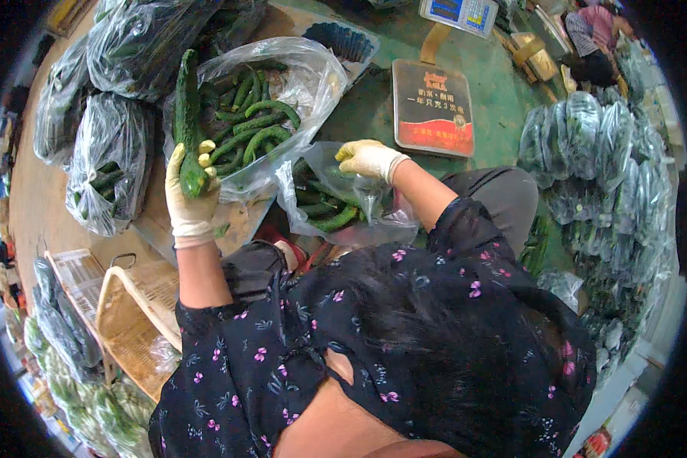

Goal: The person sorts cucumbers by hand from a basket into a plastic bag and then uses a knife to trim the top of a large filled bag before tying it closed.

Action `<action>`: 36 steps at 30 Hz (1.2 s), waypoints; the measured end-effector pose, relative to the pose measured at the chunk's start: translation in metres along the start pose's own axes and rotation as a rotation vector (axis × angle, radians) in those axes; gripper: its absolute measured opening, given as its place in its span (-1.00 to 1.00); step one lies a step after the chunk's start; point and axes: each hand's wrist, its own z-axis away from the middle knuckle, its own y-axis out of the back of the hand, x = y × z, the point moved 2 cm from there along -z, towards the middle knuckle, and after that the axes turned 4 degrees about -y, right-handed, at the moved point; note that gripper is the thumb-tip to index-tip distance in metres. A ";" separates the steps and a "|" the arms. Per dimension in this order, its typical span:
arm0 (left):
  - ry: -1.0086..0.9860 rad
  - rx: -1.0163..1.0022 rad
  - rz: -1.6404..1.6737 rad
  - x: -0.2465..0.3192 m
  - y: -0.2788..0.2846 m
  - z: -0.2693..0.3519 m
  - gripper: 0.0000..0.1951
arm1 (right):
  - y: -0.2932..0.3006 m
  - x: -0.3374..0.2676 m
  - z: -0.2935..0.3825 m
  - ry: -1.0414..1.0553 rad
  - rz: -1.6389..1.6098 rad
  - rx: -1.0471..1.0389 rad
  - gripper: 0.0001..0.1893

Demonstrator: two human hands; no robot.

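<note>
My left hand (193, 192), in a pale glove, holds a long dark green cucumber (188, 109) upright. Behind it lies a wide clear plastic bag (326, 74), folded open, with several curved cucumbers (266, 123) inside. My right hand (366, 159), gloved too with yellowish fingertips, is at the upper rim of a smaller clear plastic bag (289, 212). That bag stands before me and has more cucumbers (338, 218) in it. Whether the right fingers pinch the plastic cannot be made out.
A digital scale (433, 107) with its display (464, 14) stands beyond my right hand. Filled plastic bags (111, 160) lie at the left, above plastic crates (131, 309). Many bagged vegetables (584, 143) are piled at the right. Another person (595, 28) is at the far upper right.
</note>
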 end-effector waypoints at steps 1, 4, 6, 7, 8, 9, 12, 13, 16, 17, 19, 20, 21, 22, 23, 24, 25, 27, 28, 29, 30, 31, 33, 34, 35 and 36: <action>0.026 0.043 0.005 -0.002 -0.010 -0.006 -0.60 | 0.003 -0.006 0.002 0.020 -0.040 0.080 -0.58; 0.076 0.071 0.032 -0.011 -0.017 -0.013 -0.58 | 0.033 -0.010 0.019 0.069 -0.258 0.125 -0.63; 0.075 0.088 0.035 -0.019 -0.023 -0.011 -0.58 | 0.056 0.001 0.028 0.038 -0.302 0.209 -0.67; 0.081 0.090 0.040 -0.025 -0.026 -0.011 -0.59 | 0.069 0.010 0.034 -0.006 -0.323 0.242 -0.71; 0.082 0.108 0.029 -0.030 -0.027 -0.009 -0.60 | 0.068 0.041 0.017 -0.041 -0.380 0.251 -0.71; 0.089 0.121 0.016 -0.035 -0.032 -0.008 -0.60 | 0.064 0.073 -0.002 -0.082 -0.442 0.265 -0.72; 0.046 0.142 -0.082 -0.044 -0.034 -0.009 -0.60 | 0.068 0.113 -0.040 -0.261 -0.201 0.329 -0.72; 0.059 0.146 -0.099 -0.042 -0.031 -0.006 -0.57 | 0.068 0.109 -0.050 -0.313 -0.157 0.341 -0.73; 0.010 0.293 -0.112 -0.040 -0.022 0.000 -0.59 | 0.067 0.090 -0.085 -0.356 -0.078 0.467 -0.80; 0.011 0.320 -0.104 -0.037 -0.019 -0.004 -0.60 | 0.068 0.083 -0.097 -0.386 -0.055 0.498 -0.81; 0.003 0.377 -0.028 -0.037 -0.032 -0.012 -0.67 | 0.065 0.085 -0.128 -0.393 0.018 0.515 -0.81; -0.024 0.373 -0.049 -0.037 -0.042 -0.016 -0.68 | 0.066 0.088 -0.139 -0.392 0.102 0.563 -0.81; -0.060 0.386 -0.070 -0.036 -0.043 -0.017 -0.69 | 0.070 0.080 -0.150 -0.383 0.131 0.537 -0.75; -0.024 0.354 -0.023 -0.034 -0.032 -0.019 -0.69 | 0.072 0.072 -0.156 -0.406 0.087 0.492 -0.70; 0.042 0.291 0.013 -0.031 -0.019 -0.020 -0.69 | 0.074 0.064 -0.162 -0.430 0.044 0.447 -0.65; -0.008 0.309 -0.006 -0.028 -0.019 -0.024 -0.68 | 0.077 0.063 -0.171 -0.400 0.084 0.455 -0.57; -0.057 0.326 -0.026 -0.025 -0.021 -0.026 -0.68 | 0.076 0.061 -0.182 -0.446 0.104 0.404 -0.55; -0.065 0.326 -0.022 -0.014 -0.013 -0.021 -0.69 | 0.063 0.060 -0.200 -0.399 0.060 0.433 -0.51; -0.063 0.309 -0.029 -0.011 -0.007 -0.017 -0.69 | 0.060 0.054 -0.204 -0.407 0.081 0.433 -0.51; -0.078 0.332 -0.021 -0.010 -0.001 -0.016 -0.69 | 0.057 0.048 -0.207 -0.414 0.101 0.432 -0.50; -0.103 0.340 0.015 -0.011 0.001 -0.017 -0.70 | 0.054 0.063 -0.212 -0.326 0.058 0.476 -0.44; -0.124 0.347 0.052 -0.012 0.006 -0.020 -0.70 | 0.054 0.077 -0.217 -0.410 -0.170 0.429 -0.37; -0.026 0.194 0.095 -0.010 -0.008 -0.041 -0.71 | 0.066 0.189 -0.239 -0.454 -0.583 0.452 -0.46; -0.056 0.233 0.109 -0.010 0.005 -0.028 -0.72 | 0.055 0.159 -0.237 -0.466 -0.950 0.307 -0.57; -0.088 0.257 0.117 -0.008 0.010 -0.016 -0.73 | 0.053 0.132 -0.221 -0.494 -1.217 0.177 -0.67; -0.104 0.293 0.108 -0.007 0.008 -0.011 -0.75 | 0.059 0.122 -0.202 -0.475 -1.399 0.093 -0.76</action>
